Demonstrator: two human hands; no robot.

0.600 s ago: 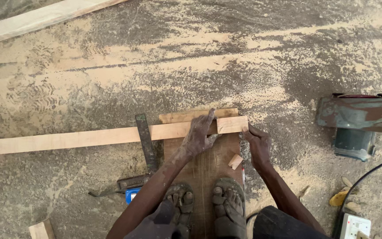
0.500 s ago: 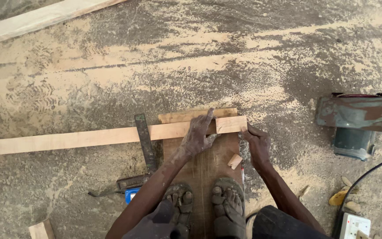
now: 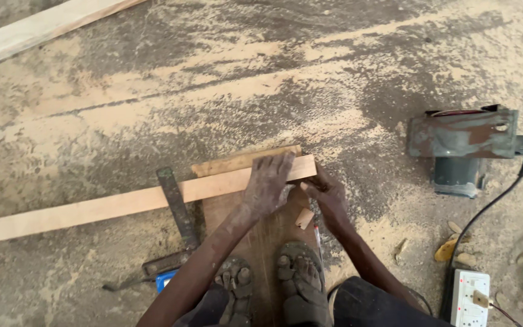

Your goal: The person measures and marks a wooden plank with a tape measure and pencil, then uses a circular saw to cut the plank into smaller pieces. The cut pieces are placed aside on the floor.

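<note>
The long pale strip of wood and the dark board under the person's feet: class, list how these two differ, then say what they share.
The long pale strip is light-coloured and narrow; the dark board is brown and wider. The strip runs sideways across the picture, while the board runs towards the person. The left hand presses on the strip; both feet stand on the board. Both are flat sawn wood on the sawdust-covered floor.

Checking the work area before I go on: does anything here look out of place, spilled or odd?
Sawdust covers the floor all round. A power tool sits in it, its cable running to a socket strip lying on the dusty floor. The left hand presses the wooden strip; that looks orderly.
</note>
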